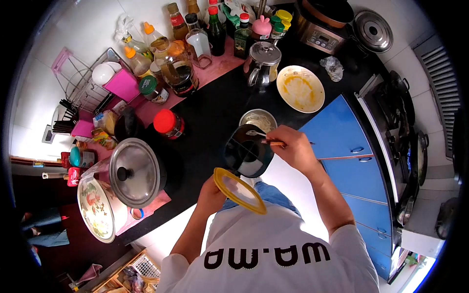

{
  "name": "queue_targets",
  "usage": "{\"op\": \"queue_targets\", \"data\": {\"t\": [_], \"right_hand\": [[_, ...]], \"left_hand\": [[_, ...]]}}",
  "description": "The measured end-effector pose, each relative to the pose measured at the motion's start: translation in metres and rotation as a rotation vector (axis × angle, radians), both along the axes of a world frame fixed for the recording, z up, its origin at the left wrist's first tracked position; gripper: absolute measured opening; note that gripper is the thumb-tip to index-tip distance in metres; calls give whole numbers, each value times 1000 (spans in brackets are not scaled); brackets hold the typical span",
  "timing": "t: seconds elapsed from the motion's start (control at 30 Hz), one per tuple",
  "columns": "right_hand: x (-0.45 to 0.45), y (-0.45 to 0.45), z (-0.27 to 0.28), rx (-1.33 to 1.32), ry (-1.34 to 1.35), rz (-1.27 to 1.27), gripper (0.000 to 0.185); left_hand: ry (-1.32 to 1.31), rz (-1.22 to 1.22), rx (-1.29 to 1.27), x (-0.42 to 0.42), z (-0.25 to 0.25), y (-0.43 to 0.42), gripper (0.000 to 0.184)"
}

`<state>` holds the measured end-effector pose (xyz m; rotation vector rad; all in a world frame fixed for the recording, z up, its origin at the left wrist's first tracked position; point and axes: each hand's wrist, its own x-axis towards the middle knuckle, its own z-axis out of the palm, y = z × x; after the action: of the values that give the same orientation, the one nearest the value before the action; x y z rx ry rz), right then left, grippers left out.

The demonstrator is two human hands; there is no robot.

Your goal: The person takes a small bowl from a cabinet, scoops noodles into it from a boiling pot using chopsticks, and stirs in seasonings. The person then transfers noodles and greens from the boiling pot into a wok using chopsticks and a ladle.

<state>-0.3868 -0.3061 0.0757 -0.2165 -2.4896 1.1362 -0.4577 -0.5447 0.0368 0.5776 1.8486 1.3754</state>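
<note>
Yellow-rimmed lid, one, in left hand

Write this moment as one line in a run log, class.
Left hand: holds yellow-rimmed lid | Right hand: holds spoon-like utensil over dark container | Nearby: metal bowl

The yellow-rimmed lid hides some fingers of the left hand; part of the handle of the spoon is covered by the right hand. Toward twelve o'clock, the near side of the steel bowl is hidden behind the dark pot, its contents too small to tell. The top edge crops the rice cooker at one; the bottom edge crops the shirt at six. At eight, blue cloth sits too dim to make out.
</note>
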Motion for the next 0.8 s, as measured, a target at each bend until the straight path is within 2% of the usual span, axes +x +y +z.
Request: {"op": "queue_targets", "data": {"t": [0.17, 0.23, 0.27, 0.33, 0.43, 0.57, 0.67, 0.8], "right_hand": [[0, -1, 10, -79, -183, -37, 11], [1, 0, 9, -147, -229, -144, 8], [1, 2, 5, -147, -229, -143, 8], [2, 6, -3, -373, -158, -153, 9], [2, 10, 3, -432, -170, -215, 8], [-4, 30, -5, -412, -80, -367, 8], [-9, 38, -15, -312, -101, -349, 8], [-15, 44, -27, -352, -81, -314, 9]], "left_hand": [[-68, 0, 33, 4, 6, 2, 13], [-29, -27, 6, 4, 7, 1, 13], [9, -54, -22, 4, 8, 1, 13], [-1, -43, -28, 4, 6, 0, 13], [-9, -12, -66, 5, 1, -3, 13], [-8, 75, -79, 4, -3, -16, 13], [-29, 151, -75, 1, -7, -27, 13], [-87, 246, 0, -2, -16, -35, 14]]}}
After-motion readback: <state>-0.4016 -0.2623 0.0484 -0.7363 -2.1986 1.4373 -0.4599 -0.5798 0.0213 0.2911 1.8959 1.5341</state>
